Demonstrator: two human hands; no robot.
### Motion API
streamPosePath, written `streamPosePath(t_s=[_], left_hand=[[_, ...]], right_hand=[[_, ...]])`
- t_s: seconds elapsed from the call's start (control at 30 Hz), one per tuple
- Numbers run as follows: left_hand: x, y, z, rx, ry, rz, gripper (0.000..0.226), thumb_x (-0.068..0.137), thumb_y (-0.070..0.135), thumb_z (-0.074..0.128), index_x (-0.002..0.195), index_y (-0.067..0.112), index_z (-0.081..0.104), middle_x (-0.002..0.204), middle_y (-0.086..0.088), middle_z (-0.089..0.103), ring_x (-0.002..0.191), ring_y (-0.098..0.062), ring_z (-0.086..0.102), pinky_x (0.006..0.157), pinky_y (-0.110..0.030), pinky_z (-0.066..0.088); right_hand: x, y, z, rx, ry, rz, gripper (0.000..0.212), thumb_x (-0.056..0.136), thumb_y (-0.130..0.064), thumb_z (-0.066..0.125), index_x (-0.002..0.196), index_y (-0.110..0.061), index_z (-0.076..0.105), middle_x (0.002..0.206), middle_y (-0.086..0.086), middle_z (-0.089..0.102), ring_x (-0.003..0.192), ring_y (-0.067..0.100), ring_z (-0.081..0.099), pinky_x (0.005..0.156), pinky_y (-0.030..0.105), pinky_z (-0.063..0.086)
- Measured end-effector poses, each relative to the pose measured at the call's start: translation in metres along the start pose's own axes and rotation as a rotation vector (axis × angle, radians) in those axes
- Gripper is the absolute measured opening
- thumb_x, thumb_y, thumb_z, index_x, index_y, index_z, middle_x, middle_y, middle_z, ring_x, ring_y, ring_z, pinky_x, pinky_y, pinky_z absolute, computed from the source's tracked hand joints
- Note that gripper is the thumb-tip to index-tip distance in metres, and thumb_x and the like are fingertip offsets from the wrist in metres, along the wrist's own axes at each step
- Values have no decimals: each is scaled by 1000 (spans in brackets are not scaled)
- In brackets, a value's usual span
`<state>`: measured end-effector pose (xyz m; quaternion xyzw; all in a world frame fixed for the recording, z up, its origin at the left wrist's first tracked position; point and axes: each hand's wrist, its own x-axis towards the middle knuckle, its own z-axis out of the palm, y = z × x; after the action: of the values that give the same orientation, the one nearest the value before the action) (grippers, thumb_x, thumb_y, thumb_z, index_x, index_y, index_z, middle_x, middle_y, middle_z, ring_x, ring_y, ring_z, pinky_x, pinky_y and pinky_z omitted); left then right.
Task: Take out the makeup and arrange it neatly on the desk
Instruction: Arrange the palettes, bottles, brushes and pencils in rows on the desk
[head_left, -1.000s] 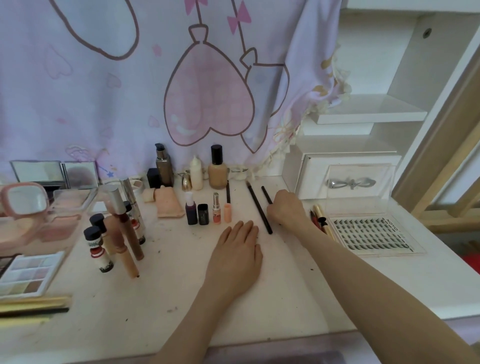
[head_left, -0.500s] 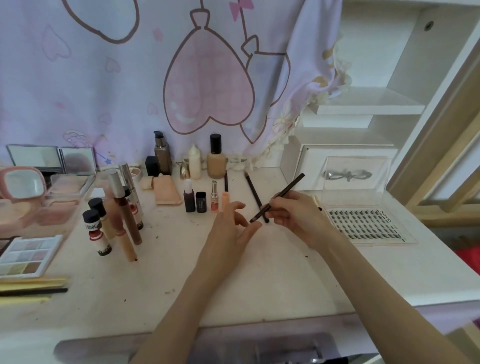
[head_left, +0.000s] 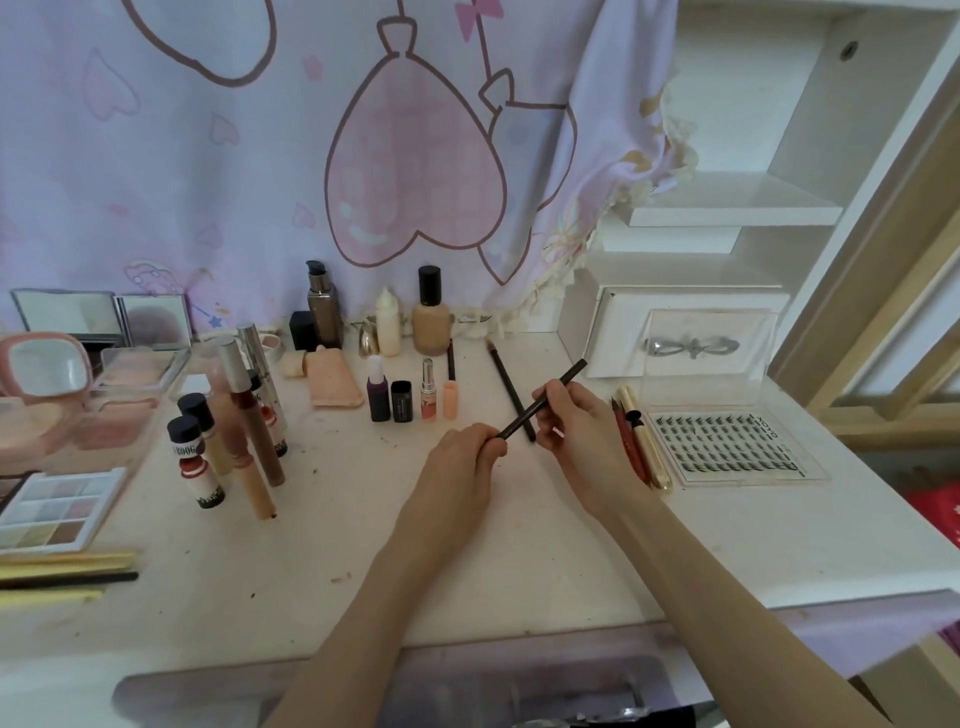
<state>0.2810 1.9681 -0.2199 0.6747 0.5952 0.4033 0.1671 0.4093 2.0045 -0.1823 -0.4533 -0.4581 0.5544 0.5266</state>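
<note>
Since half a second ago my left hand has closed onto the near tip of the dark pencil, which earlier only my right hand carried; a second ago the left lay flat on the desk. Now both hands pinch the pencil, left fingers curled round its lower end, right fingers gripping near its middle, and it hangs tilted above the desk, far end pointing up and right, crossing over the long dark brush that lies below it

I judge I am checking or tightening the cap before laying it down. To do that well I should keep the right grip steady, twist only with the left, then set the pencil parallel to the brush and just beside it, tips level, without nudging the brush or the red and gold pens near my right wrist
</note>
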Motion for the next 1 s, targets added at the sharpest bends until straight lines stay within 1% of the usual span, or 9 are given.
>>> streamPosePath(t_s=[0.17, 0.23, 0.3, 0.37, 0.47, 0.53, 0.63, 0.8, 1.0], left_hand=[[-2, 1, 0, -38, -15, 9, 18, 95, 22, 45, 92, 18, 62, 81, 7, 57, 79, -12, 50, 64, -16, 32], [-4, 3, -1, -72, -9, 36, 19, 94, 22, 46, 87, 18, 63, 78, 9, 57, 76, -8, 49, 64, -16, 34], [-3, 4, -4, -132, 74, 30, 15, 94, 23, 47, 90, 20, 61, 79, 12, 57, 76, -1, 51, 65, -11, 36], [-2, 4, -7, -222, 193, -8, 14, 94, 24, 46, 106, 24, 54, 82, 12, 55, 74, 4, 51, 64, -5, 37], [-1, 3, -10, -333, 248, -43, 26, 96, 21, 42, 122, 24, 45, 90, 5, 55, 74, -2, 52, 66, -6, 39], [-2, 5, -10, -310, 244, 22, 20, 96, 12, 42, 113, 18, 51, 88, 5, 54, 76, 1, 52, 68, -7, 39], [-3, 4, -10, -277, 229, 59, 12, 95, 4, 45, 94, 10, 54, 81, 13, 52, 71, 8, 50, 65, -6, 36], [-4, 4, -9, -262, 122, 67, 14, 94, 6, 47, 86, 14, 55, 73, 18, 54, 69, 8, 50, 65, -6, 36], [-4, 3, -10, -265, 123, 37, 16, 94, 6, 48, 83, 14, 56, 68, 14, 52, 63, 3, 47, 62, -9, 37]], right_hand=[[3, 2, 16, 226, 31, 21, 29, 101, -13, 35, 76, -9, 50, 70, 4, 53, 65, 14, 50, 61, 25, 42], [4, -2, 15, 337, -4, 13, 27, 102, -14, 32, 82, -9, 50, 62, 3, 48, 55, 14, 47, 58, 26, 44], [5, -9, 9, 140, -46, -16, 25, 101, -17, 36, 86, -11, 55, 56, -1, 39, 45, 10, 35, 43, 21, 34], [1, -15, 2, -291, -125, -53, 25, 97, -20, 42, 84, -17, 63, 55, -3, 39, 40, 5, 30, 37, 16, 26], [-9, -15, -3, -952, -310, -188, 23, 94, -25, 48, 83, -20, 67, 57, -6, 50, 44, 3, 39, 44, 14, 32], [-17, -10, -4, -1160, -348, -285, 22, 95, -29, 47, 88, -22, 67, 63, -7, 54, 53, 7, 44, 54, 24, 37], [-23, -8, -7, -1197, -325, -355, 21, 96, -32, 44, 92, -23, 64, 60, -10, 48, 60, 11, 45, 59, 30, 37], [-25, -6, -10, -1240, -336, -392, 22, 97, -34, 42, 96, -24, 61, 57, -12, 43, 61, 13, 45, 57, 29, 35], [-26, -4, -13, -1264, -333, -431, 24, 96, -39, 42, 98, -25, 61, 55, -11, 43, 54, 10, 44, 50, 26, 32]])
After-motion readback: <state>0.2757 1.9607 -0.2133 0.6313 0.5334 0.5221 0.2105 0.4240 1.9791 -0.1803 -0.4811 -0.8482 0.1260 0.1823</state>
